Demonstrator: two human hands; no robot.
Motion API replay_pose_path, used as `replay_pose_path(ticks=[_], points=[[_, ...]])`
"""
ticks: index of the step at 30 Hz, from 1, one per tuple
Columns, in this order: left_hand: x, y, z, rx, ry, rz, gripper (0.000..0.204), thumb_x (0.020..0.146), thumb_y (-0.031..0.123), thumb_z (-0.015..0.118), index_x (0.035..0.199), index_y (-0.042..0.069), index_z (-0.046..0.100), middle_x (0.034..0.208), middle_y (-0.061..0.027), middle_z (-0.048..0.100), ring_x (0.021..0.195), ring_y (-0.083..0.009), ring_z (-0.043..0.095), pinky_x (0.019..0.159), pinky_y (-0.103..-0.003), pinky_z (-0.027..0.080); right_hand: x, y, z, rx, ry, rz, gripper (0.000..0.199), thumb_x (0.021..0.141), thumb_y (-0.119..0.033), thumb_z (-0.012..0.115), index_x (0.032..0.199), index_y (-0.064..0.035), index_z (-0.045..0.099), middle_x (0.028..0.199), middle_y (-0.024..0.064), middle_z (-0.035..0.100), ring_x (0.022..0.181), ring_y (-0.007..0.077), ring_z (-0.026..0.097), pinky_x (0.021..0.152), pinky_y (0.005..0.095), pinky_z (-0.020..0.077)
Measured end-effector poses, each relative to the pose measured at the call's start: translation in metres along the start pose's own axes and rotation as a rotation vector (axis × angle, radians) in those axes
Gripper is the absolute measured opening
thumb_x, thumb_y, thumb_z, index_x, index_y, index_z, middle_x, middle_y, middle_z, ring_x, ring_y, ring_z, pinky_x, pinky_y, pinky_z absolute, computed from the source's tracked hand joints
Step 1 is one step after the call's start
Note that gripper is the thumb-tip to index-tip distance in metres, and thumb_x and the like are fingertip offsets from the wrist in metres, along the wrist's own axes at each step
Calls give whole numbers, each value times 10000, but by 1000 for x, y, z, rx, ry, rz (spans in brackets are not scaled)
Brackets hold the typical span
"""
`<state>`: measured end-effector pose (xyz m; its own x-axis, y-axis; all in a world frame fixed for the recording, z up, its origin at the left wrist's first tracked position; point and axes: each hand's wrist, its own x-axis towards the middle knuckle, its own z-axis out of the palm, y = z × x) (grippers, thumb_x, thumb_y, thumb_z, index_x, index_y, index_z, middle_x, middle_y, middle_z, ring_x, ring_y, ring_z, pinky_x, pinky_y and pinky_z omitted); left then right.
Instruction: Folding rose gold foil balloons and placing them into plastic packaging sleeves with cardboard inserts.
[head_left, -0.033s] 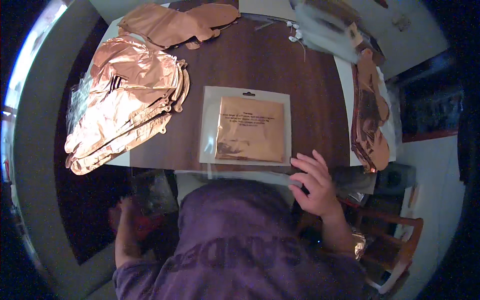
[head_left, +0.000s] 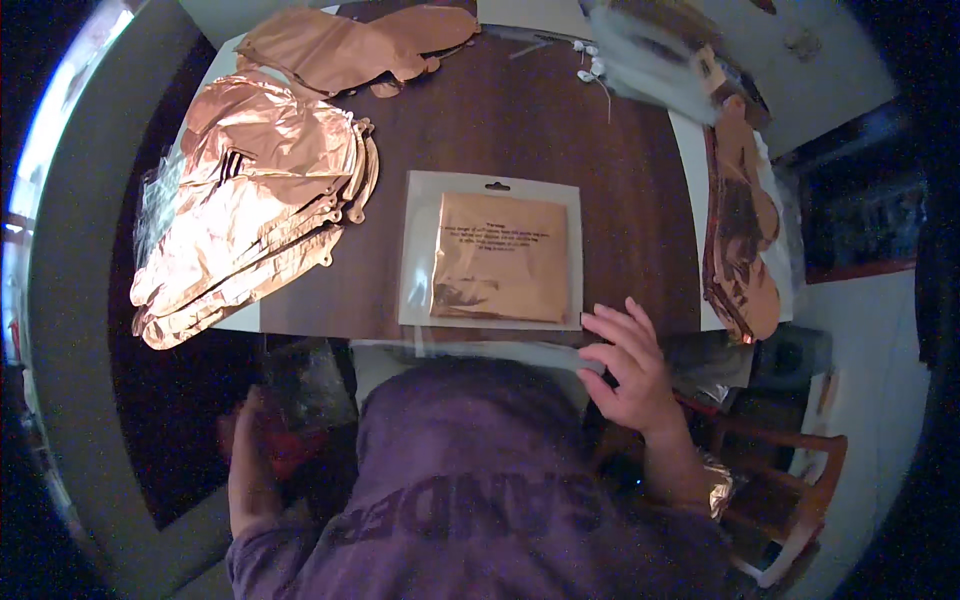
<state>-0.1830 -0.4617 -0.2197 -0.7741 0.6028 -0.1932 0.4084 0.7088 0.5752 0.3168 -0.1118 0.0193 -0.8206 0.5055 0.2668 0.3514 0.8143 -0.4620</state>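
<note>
A clear flat pouch [head_left: 420,260] with a hang hole lies on the table in front of me. Inside it is a folded copper-coloured foil sheet [head_left: 505,270] with dark print. My right hand [head_left: 628,372] hovers at the table's near edge by the pouch's lower right corner. Its fingers are bent and apart, with nothing visible between them. Down at the left, below table level, my left hand [head_left: 250,405] is in the dark beside a red thing [head_left: 290,448] and clear plastic [head_left: 315,385]. Blur and shadow hide its fingers.
Copper foil balloons, flat and uninflated, lie in a stack [head_left: 260,180] on the table's left; more foil pieces [head_left: 350,48] lie at the far left. Another foil stack [head_left: 740,220] sits at the right edge. White bits with a string [head_left: 590,65] lie far back. A wooden chair [head_left: 800,500] stands lower right.
My left hand has shifted slightly beside the red thing. My right hand and the pouch look the same.
</note>
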Motion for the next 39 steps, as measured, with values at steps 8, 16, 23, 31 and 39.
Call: replay_pose_path(ticks=[8,16,23,31,39], points=[[-68,285,-20,104,92,1155,453,728,248,760,1133,121,603,1245,-120,582,1103,-321,561,882,-477,440,-5,0,36,-262,-2,-6,559,734,-230,766,1239,-85,574,1405,113,467,1306,314,440,1110,556,291],[-35,331,20,37,-150,1413,278,755,221,753,990,114,651,1095,-43,653,1191,-271,530,1046,-506,349,-15,21,36,-243,135,-126,374,785,-199,726,1130,-98,625,1263,75,592,1185,287,538,1080,526,335],[-44,365,11,12,-140,952,169,722,166,750,814,131,613,964,-31,634,1204,-312,499,1123,-580,119,2,17,41,-35,226,67,217,771,-150,734,948,-107,615,997,33,619,923,278,573,862,447,425],[-40,372,27,-26,200,1294,394,715,167,697,1083,84,584,1227,-148,512,1135,-338,490,1050,-568,260,13,-3,44,-10,292,447,580,706,-112,775,1203,-58,481,1035,126,560,959,310,542,860,438,386],[-70,362,48,419,-252,1419,576,859,211,454,1431,146,420,1530,-90,341,1419,-327,295,1139,-522,241,-61,5,41,288,366,850,493,746,-20,742,1185,-56,521,967,76,562,848,181,564,748,316,479]])
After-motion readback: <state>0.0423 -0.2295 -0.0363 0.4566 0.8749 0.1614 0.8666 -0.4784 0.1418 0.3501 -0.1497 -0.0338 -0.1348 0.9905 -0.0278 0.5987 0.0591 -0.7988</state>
